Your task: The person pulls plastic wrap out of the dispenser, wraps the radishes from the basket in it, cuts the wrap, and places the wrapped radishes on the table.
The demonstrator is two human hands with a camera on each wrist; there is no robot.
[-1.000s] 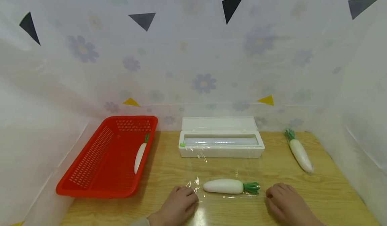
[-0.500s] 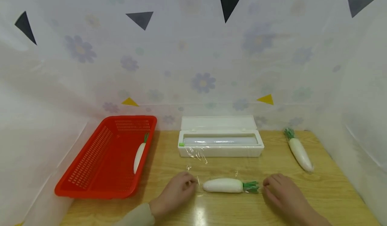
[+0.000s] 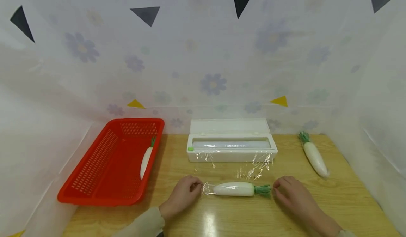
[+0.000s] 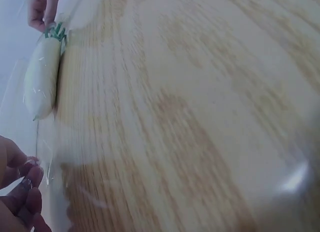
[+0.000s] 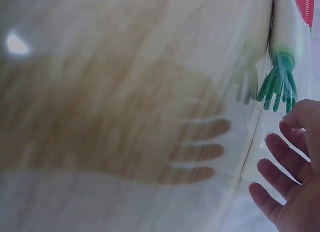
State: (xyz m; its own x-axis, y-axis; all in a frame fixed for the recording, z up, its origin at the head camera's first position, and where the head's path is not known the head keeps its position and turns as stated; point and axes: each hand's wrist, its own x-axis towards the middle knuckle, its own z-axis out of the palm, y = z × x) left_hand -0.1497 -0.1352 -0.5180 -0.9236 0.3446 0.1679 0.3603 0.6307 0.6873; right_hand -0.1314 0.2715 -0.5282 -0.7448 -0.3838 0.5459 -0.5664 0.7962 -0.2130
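Observation:
A white radish (image 3: 234, 189) with green leaves lies crosswise in the middle of the table, with clear cling film (image 3: 207, 189) over it. The film stretches back to the white cling film dispenser (image 3: 232, 156), whose lid stands up. My left hand (image 3: 183, 196) pinches the film's edge beyond the radish's tip; in the left wrist view the fingertips (image 4: 33, 167) meet on it. On the leaf side, my right hand (image 3: 293, 196) pinches the film between thumb and index finger, its other fingers spread in the right wrist view.
A red plastic basket (image 3: 109, 199) stands at the left, holding another white radish (image 3: 146, 162). Farther right lies a third radish (image 3: 315, 159), shiny as if wrapped. A flowered white sheet (image 3: 212, 53) closes off the back and sides of the wooden table (image 3: 253, 216).
Both hands have moved slightly away from me. The left hand has gone from lying at the film to pinching it. Film now runs over the radish, and new glints show before the dispenser.

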